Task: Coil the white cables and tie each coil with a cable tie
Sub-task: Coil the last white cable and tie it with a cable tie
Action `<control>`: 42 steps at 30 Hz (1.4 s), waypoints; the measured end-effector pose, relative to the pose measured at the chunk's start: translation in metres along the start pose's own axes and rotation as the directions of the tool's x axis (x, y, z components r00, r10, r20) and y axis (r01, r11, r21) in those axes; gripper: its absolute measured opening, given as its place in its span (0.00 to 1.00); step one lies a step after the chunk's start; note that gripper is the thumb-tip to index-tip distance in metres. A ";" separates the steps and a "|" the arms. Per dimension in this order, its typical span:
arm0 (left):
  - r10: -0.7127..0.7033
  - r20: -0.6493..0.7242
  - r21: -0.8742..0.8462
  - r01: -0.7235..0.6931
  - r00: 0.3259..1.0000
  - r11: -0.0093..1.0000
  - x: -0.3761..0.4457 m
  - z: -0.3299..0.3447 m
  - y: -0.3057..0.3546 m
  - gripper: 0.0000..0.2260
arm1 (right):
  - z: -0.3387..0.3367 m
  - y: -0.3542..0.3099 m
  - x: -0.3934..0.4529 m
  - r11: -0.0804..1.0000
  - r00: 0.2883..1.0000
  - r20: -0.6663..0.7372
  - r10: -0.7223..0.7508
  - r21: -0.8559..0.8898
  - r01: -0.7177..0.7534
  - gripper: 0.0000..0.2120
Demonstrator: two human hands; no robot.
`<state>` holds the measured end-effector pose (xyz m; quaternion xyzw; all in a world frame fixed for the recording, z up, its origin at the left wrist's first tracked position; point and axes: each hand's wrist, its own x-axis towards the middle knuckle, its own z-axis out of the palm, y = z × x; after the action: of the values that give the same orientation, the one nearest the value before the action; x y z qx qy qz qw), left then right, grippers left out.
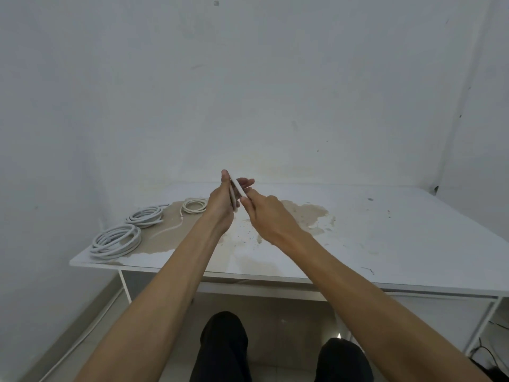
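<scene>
Bare grey-white walls framed a stained white surface (385, 230) at the centre of the frame, where a person worked on a cable-bundling job. Just above the middle of the picture, the left hand (220, 205) gripped a small coil of white cable (236, 193), seen edge-on and held upright above the surface, fingers curled round its far side. The right hand (264, 213) met it from the right, its fingertips pinching at the coil's lower edge; whether a cable tie lay between those fingers was too small to tell.

Left of the hands, on a brown water stain, a small cream coil (194, 206) lay flat with a loose tail trailing toward the lower left. Further left sat a middle grey-white coil (144, 216), and nearest the surface's front-left corner a larger coil (117, 242). No tie could be made out on any of them at this size.

By the look of things, the step in hand was securing the held coil: either the last turn being tucked or a tie being wrapped. The next move would call for the left hand to keep the loops pressed together while the right threaded and cinched a tie, since slack grip would let the turns spring apart.
</scene>
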<state>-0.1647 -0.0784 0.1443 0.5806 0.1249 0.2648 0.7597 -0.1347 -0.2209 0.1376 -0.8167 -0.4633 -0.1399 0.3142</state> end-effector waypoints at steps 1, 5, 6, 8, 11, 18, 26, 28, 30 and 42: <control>-0.026 0.030 -0.075 0.028 0.999 0.997 -0.001 -0.002 0.000 0.26 | 0.001 0.002 -0.002 0.999 0.999 0.002 -0.032 -0.034 0.032 0.14; -0.150 0.067 -0.369 0.164 0.986 0.915 -0.010 -0.003 -0.001 0.21 | 0.012 0.016 -0.015 0.983 0.994 0.053 -0.096 -0.149 0.103 0.13; -0.177 0.061 -0.424 0.186 0.982 0.887 -0.011 -0.002 -0.003 0.20 | 0.015 0.019 -0.018 0.981 0.993 0.055 -0.105 -0.155 0.113 0.13; -0.196 0.085 -0.507 0.212 0.977 0.835 -0.011 -0.001 -0.003 0.18 | 0.019 0.023 -0.023 0.988 0.992 0.059 -0.111 -0.101 0.117 0.12; -0.150 0.145 -0.573 0.207 0.978 0.793 -0.006 0.002 0.012 0.20 | 0.019 0.021 -0.032 0.992 0.994 0.103 -0.029 0.124 0.016 0.16; -0.025 0.319 -0.680 0.247 0.947 0.691 -0.005 -0.008 0.043 0.23 | -0.006 0.012 -0.028 0.713 0.801 0.599 0.017 0.554 -0.429 0.28; -0.039 0.307 -0.322 0.142 0.951 0.936 -0.018 -0.022 0.054 0.21 | -0.022 0.053 -0.011 0.895 0.795 0.587 0.155 0.257 -0.364 0.31; -0.078 0.300 -0.248 0.156 0.951 0.956 -0.020 -0.024 0.049 0.21 | -0.029 0.055 0.003 0.943 0.803 0.562 0.200 0.113 -0.314 0.32; -0.098 0.314 -0.127 0.143 0.945 0.982 -0.023 -0.023 0.048 0.22 | -0.033 0.053 0.017 0.964 0.809 0.540 0.233 -0.018 -0.265 0.32; 0.013 0.417 0.520 -0.250 0.909 0.817 -0.045 -0.005 0.055 0.23 | -0.040 0.075 0.034 0.964 0.800 0.551 0.238 -0.236 -0.124 0.35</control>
<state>-0.2186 -0.0886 0.1899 0.8267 0.0002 0.1465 0.5433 -0.0510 -0.2519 0.1571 -0.8872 -0.4406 0.1004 0.0931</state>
